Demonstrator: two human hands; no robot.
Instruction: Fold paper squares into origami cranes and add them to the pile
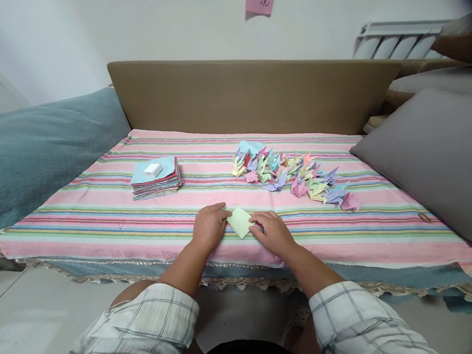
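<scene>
A small light green square of folded paper (240,222) lies turned like a diamond on the striped cloth, near the front edge. My left hand (211,226) pinches its left corner between thumb and fingers. On the opposite side, my right hand (272,231) grips the right corner the same way. Beyond the hands, to the right, several folded paper cranes (296,175) in many colours lie in a loose cluster. A pale blue sheet (251,147) shows behind them.
A stack of coloured paper (156,185) stands at the left with a small white box (152,170) on top. The striped cloth (101,219) covers the seat. A grey cushion (433,168) leans at the right, a tan backrest (250,98) rises behind, and a brown ring (425,217) lies near the cushion.
</scene>
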